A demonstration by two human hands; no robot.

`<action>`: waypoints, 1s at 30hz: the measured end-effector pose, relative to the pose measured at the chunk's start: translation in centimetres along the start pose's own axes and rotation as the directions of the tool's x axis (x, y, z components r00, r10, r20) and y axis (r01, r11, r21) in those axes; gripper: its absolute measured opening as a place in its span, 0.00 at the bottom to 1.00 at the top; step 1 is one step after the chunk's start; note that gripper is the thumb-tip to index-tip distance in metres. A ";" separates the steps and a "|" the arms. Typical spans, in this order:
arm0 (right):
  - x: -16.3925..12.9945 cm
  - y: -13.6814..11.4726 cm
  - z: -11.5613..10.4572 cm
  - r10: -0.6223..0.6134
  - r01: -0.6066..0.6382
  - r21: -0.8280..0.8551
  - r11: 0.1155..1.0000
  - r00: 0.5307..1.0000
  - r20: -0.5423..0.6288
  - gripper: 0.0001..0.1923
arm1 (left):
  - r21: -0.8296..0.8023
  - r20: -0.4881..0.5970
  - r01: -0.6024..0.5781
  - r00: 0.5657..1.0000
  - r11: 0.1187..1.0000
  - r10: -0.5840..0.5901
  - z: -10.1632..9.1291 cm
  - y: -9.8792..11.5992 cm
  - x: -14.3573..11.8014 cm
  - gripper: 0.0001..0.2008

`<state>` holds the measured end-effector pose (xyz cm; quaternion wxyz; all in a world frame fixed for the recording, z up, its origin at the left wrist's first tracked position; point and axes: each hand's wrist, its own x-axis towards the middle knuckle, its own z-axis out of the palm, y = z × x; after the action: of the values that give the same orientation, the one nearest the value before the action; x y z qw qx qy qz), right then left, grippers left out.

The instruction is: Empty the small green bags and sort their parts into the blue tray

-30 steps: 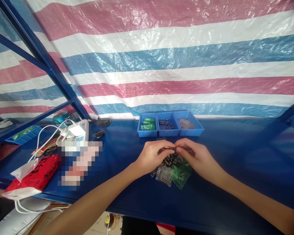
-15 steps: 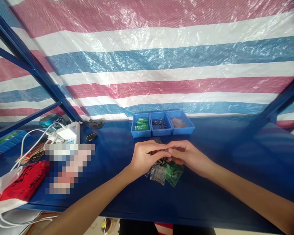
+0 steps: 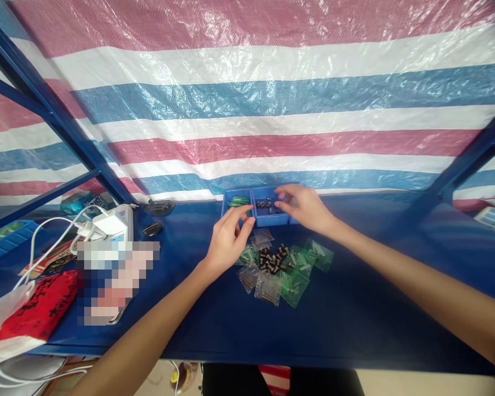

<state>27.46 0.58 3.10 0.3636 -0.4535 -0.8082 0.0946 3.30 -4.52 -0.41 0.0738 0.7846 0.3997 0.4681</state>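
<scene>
My left hand [image 3: 230,237] is at the front of the left blue bin [image 3: 238,216], which holds green packets [image 3: 239,202]. Its thumb and fingers are apart with nothing seen between them. Over the middle blue bin [image 3: 271,220], with small metal fittings [image 3: 264,204] inside, my right hand [image 3: 303,206] hovers, thumb and fingertips spread and slightly blurred. It hides most of the bin on the right. On the table below lie a heap of dark metal fittings [image 3: 272,260], green bags [image 3: 293,285] and clear bags of brass-coloured pins [image 3: 267,290].
On the left are a white power strip [image 3: 126,220] with plugs and cables, a black computer mouse [image 3: 152,229], a red package [image 3: 51,305] and another blue bin [image 3: 10,242]. Blue frame posts [image 3: 80,146] and a striped tarpaulin [image 3: 272,110] enclose the blue table [image 3: 334,330].
My hands were together over the heap and have parted. The right moved up to the middle bin, the left toward the left bin. The heap and bags are now uncovered.
</scene>
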 end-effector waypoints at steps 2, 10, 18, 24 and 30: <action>-1.2 -0.1 0.3 -0.076 0.076 -0.031 0.997 0.997 0.008 0.11 | 0.037 0.015 -0.018 1.000 0.999 0.018 -0.3 -0.1 0.1 0.13; -8.9 0.0 1.1 -0.206 0.229 -0.146 0.962 0.966 0.156 0.12 | 0.336 0.421 -0.198 0.906 0.921 0.041 0.3 0.0 -0.5 0.13; -9.3 -0.4 1.9 -0.244 0.270 -0.107 0.957 0.947 0.207 0.13 | 0.318 0.537 -0.180 0.843 0.931 -0.021 1.4 -1.2 -0.9 0.17; -9.8 -0.5 2.3 -0.214 0.237 -0.109 0.965 0.958 0.189 0.15 | 0.286 0.507 -0.181 0.862 0.941 0.012 1.3 -1.4 -0.8 0.11; -9.9 -0.3 2.7 -0.119 0.128 -0.060 0.990 0.984 0.135 0.22 | 0.195 0.372 -0.182 0.923 0.964 0.099 1.2 -0.5 -0.9 0.11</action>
<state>28.66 -7.09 -3.61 0.2994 -0.4074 -0.8596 0.0735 3.76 -4.51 -1.92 0.0217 0.8868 0.3726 0.2725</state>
